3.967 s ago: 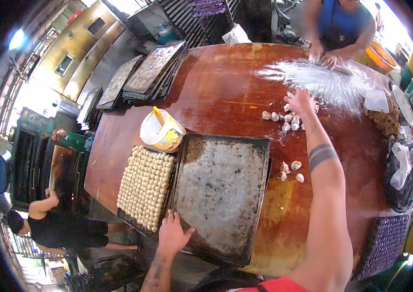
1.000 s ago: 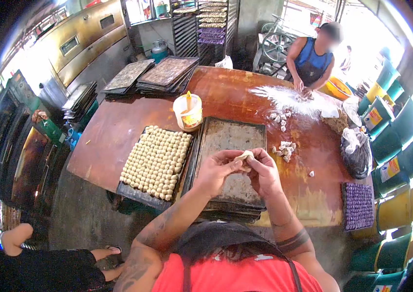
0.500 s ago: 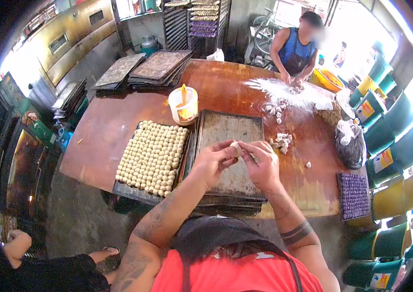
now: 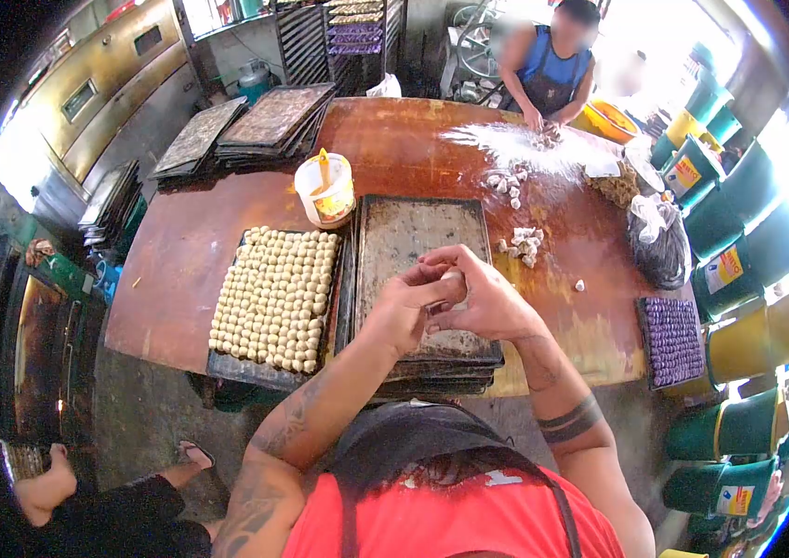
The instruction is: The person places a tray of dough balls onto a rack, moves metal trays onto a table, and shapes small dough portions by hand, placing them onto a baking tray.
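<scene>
Both of my hands meet over a stack of dark metal trays (image 4: 422, 228), with a small pale dough ball (image 4: 453, 286) between them. My left hand (image 4: 405, 305) pinches the ball from the left, and my right hand (image 4: 489, 299) curls around it from the right. Left of the stack lies a tray full of pale round balls (image 4: 275, 298) in close rows. A white bucket (image 4: 327, 200) with an orange-handled tool stands behind that tray. Small floury dough pieces (image 4: 524, 244) rest on the wooden table (image 4: 580, 325) beyond my right hand.
Across the table a person (image 4: 552, 70) handles dough in scattered flour (image 4: 506, 139). Stacked baking trays (image 4: 273, 116) stand at the back left. A black plastic bag (image 4: 659, 246) and a tray of purple pieces (image 4: 671, 342) are at the right. Another person's legs (image 4: 148, 502) show at lower left.
My right hand has turned and closed more around the dough ball, with its fingers now over the left fingertips. The view has shifted slightly, and the person's legs at lower left have moved.
</scene>
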The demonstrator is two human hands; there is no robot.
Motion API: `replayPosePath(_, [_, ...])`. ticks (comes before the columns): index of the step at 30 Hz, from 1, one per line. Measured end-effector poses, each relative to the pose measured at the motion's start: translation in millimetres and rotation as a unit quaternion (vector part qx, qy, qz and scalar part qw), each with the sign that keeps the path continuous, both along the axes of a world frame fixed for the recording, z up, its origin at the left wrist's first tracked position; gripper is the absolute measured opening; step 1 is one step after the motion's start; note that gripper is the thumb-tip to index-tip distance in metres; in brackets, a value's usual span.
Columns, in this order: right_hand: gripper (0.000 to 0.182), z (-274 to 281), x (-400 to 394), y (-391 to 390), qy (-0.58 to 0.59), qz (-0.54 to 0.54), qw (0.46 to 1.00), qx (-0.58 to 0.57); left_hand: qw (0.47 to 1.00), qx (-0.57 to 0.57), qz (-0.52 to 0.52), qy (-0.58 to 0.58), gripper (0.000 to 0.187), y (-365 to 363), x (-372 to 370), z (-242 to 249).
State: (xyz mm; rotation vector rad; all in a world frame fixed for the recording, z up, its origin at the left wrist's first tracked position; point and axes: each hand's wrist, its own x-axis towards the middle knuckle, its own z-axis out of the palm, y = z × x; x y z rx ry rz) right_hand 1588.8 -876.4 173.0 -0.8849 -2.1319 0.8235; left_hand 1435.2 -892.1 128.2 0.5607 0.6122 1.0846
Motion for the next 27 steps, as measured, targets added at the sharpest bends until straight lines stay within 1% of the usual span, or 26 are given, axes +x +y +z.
replayPosePath(1, [0.048,-2.2,1.3,2.5,0.007,0.003,1.000,0.001,0.998,0.023,0.018,0.050,0.027,-0.7,2.6,1.9])
replayPosePath(2, [0.048,-4.4,2.6,5.3,0.014,0.007,1.000,0.002,0.999,0.029,0.018,0.039,0.027,-0.3,5.5,3.0])
replayPosePath(3, [0.048,-6.4,4.0,8.9,0.001,0.017,0.999,0.044,0.999,0.036,0.018,0.029,0.027,0.7,8.5,4.2])
replayPosePath(4, [0.047,-10.9,5.4,12.1,0.005,0.026,0.998,0.053,0.999,0.042,0.019,0.018,0.027,1.4,10.1,4.8])
replayPosePath(6, [0.044,-16.5,7.4,17.3,0.011,0.047,0.996,0.072,1.000,0.001,-0.026,-0.017,0.030,5.4,5.4,-4.5])
replayPosePath(9, [0.036,-9.3,7.3,13.9,-0.030,0.008,0.995,0.095,0.996,-0.033,-0.063,-0.062,0.039,6.3,5.9,-8.1])
replayPosePath(10, [0.034,-8.6,8.0,16.3,-0.034,0.010,0.991,0.126,0.994,-0.040,-0.070,-0.076,0.043,5.9,7.1,-8.3])
replayPosePath(12, [0.032,-8.7,10.2,23.3,-0.043,0.015,0.981,0.189,0.993,-0.061,-0.060,-0.085,0.042,1.0,12.4,-1.8])
replayPosePath(13, [0.033,-14.3,12.1,21.9,-0.021,-0.025,0.986,0.165,0.992,-0.071,-0.055,-0.090,0.041,-0.6,14.1,-0.4])
replayPosePath(15, [0.034,-31.6,15.7,14.6,0.024,-0.106,0.988,0.114,0.994,-0.071,-0.065,-0.053,0.041,0.0,14.0,-4.9])
replayPosePath(16, [0.036,-37.5,13.3,13.1,0.024,-0.126,0.986,0.109,0.994,-0.070,-0.070,-0.034,0.042,1.0,13.3,-8.2])
replayPosePath(18, [0.040,-50.0,3.9,3.4,0.022,-0.168,0.982,0.086,0.999,-0.037,-0.025,0.008,0.038,11.0,7.6,-13.0])
replayPosePath(19, [0.043,-48.6,1.7,-1.5,0.056,-0.135,0.987,0.063,0.999,-0.021,-0.004,0.030,0.036,16.2,5.6,-15.8])
replayPosePath(20, [0.043,-53.6,2.5,-4.3,0.123,-0.152,0.980,-0.035,0.995,0.005,0.051,0.082,0.034,18.8,5.7,-24.6])
replayPosePath(21, [0.043,-58.8,3.8,-5.7,0.189,-0.170,0.958,-0.130,0.985,0.033,0.103,0.133,0.032,23.3,6.7,-37.5])
replayPosePath(22, [0.044,-64.4,5.2,-6.4,0.252,-0.186,0.923,-0.223,0.969,0.061,0.154,0.183,0.030,24.8,7.8,-46.3])
replayPosePath(23, [0.036,-80.2,15.5,0.6,0.189,-0.211,0.931,-0.229,0.941,0.120,0.138,0.287,0.031,14.9,17.9,-33.5])
replayPosePath(25, [0.028,-91.2,32.9,-0.1,0.105,-0.240,0.925,-0.274,0.892,0.190,0.026,0.410,0.042,5.3,25.3,-44.5])
replayPosePath(26, [0.024,-96.2,42.8,-0.2,0.063,-0.254,0.919,-0.295,0.853,0.264,0.014,0.449,0.053,4.2,25.2,-64.5])
replayPosePath(27, [0.017,-103.7,56.2,-2.8,0.061,-0.232,0.912,-0.333,0.808,0.336,0.010,0.484,0.065,2.8,25.0,-79.4])
